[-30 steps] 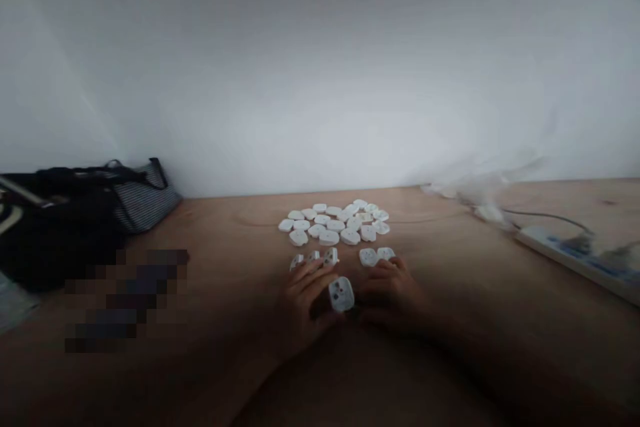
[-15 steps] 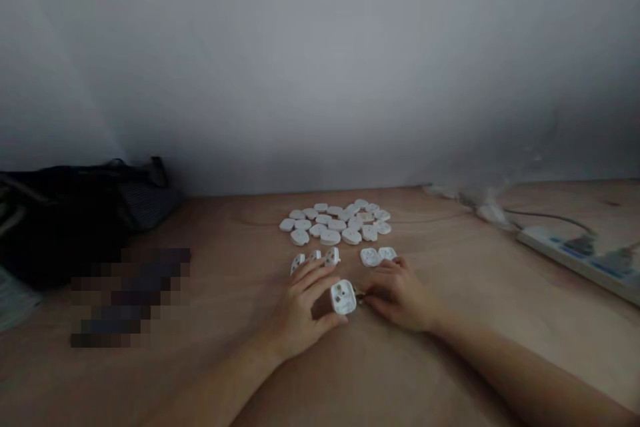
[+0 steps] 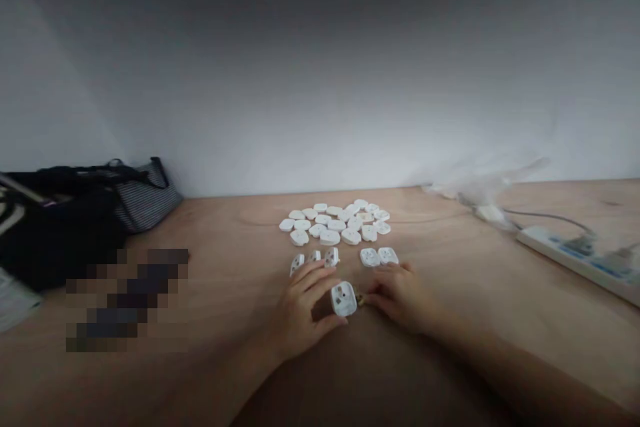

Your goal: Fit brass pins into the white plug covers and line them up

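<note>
A white square plug housing, its inside facing me, stands between the thumb and fingers of my left hand. Just right of it, my right hand pinches a small brass-coloured piece between thumb and forefinger. Beyond my left fingers three white plug parts stand in a row, partly covered by those fingers. Two open white housings lie side by side just past my right hand. Farther back, several white plug parts are spread in a group.
A white power strip with plugs and a cable lies at the right, below a clear plastic bag. On the left are a black bag and a blurred-out dark object. A wall rises behind the wooden table.
The view is brighter. My right hand has shifted very slightly, and the brass-coloured piece shows more clearly at its fingertips. My left hand and the housing have hardly moved.
</note>
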`<state>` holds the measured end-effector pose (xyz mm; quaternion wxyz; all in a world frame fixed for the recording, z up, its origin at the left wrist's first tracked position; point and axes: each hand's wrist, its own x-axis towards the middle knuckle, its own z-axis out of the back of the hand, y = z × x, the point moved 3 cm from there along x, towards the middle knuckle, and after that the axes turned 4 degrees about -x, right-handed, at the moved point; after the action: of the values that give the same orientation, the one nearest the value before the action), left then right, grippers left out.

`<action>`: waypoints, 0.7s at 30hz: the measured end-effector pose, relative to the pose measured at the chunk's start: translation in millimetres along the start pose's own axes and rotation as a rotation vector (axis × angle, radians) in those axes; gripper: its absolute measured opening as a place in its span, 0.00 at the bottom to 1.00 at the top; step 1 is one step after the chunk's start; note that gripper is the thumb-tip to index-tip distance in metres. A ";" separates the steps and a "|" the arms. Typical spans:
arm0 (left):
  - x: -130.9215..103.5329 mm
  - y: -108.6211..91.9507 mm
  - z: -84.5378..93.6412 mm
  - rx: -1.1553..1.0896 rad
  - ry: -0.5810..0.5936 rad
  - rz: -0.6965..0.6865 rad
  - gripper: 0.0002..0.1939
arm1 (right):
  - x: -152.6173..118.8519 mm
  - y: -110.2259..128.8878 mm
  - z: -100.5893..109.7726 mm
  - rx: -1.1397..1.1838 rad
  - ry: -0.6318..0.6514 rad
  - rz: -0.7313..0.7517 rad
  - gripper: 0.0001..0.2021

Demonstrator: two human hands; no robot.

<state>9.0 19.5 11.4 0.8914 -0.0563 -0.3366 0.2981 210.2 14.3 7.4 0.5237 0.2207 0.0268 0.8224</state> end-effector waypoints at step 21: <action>-0.6 1.7 -1.2 -0.013 0.000 -0.004 0.25 | -6.8 19.7 12.3 0.131 -0.248 0.417 0.09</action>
<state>8.5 20.7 9.6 0.8916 -0.0615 -0.3388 0.2941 200.6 -2.8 21.6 0.3266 0.3542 -0.0305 0.8757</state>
